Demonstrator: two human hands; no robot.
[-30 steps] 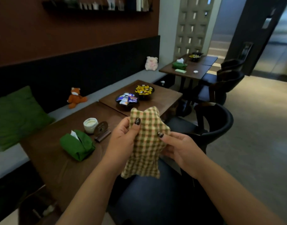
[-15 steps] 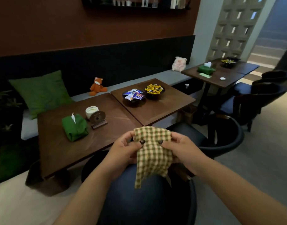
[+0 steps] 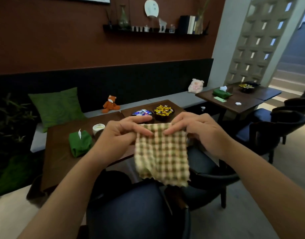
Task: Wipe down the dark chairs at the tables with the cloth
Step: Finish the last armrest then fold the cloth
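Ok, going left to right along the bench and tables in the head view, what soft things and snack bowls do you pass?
Green cushion → green tissue pouch → fox toy → bowl of blue packets → bowl of yellow sweets → pink pig toy → second green tissue pouch.

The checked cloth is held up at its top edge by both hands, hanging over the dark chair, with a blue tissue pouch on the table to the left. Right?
Not quite: the tissue pouch is green, as the head view shows. The rest holds.

Chair [image 3: 131, 213] below unobstructed (table [image 3: 62, 152] crowds left).
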